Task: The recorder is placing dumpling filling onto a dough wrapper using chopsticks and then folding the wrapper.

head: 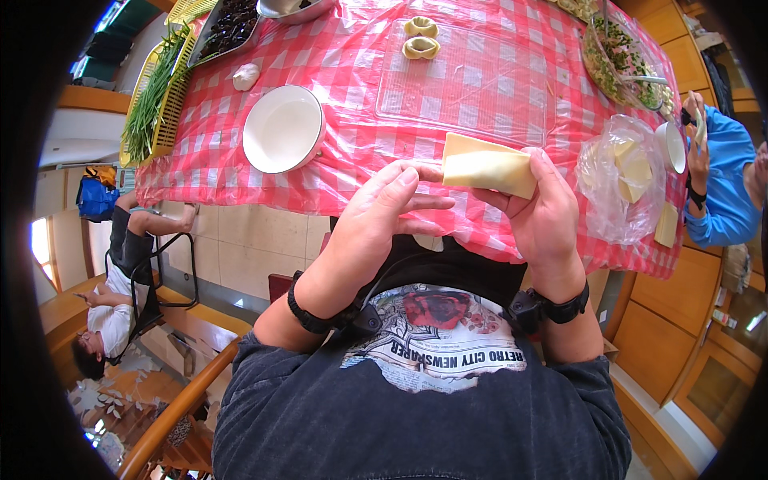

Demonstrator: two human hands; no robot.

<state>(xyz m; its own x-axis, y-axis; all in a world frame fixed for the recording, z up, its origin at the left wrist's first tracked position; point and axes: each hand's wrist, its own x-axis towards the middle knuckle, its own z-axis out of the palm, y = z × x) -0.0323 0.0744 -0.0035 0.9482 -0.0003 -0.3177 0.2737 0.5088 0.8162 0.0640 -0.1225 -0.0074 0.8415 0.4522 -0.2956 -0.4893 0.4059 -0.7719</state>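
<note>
My right hand [546, 210] grips a pale yellow, four-sided dough wrapper [489, 165] between thumb and fingers, just above the table's near edge. I cannot tell whether it is one sheet or several. My left hand [390, 204] is at the wrapper's left side, fingers spread; its index fingertip meets or nearly meets that edge. Beyond the hands lies a clear plastic tray [468, 90] with two folded dumplings [422, 37] near its far end. More wrappers [633, 171] sit in a clear plastic bag [618, 210] to my right.
A white bowl [282, 129], garlic bulb [246, 77] and yellow basket of green stalks [159, 99] stand left. At far right are a glass bowl of chopped filling [624, 60] and a small white bowl [672, 147]. A person in blue [723, 174] works there; another person [114, 300] sits left.
</note>
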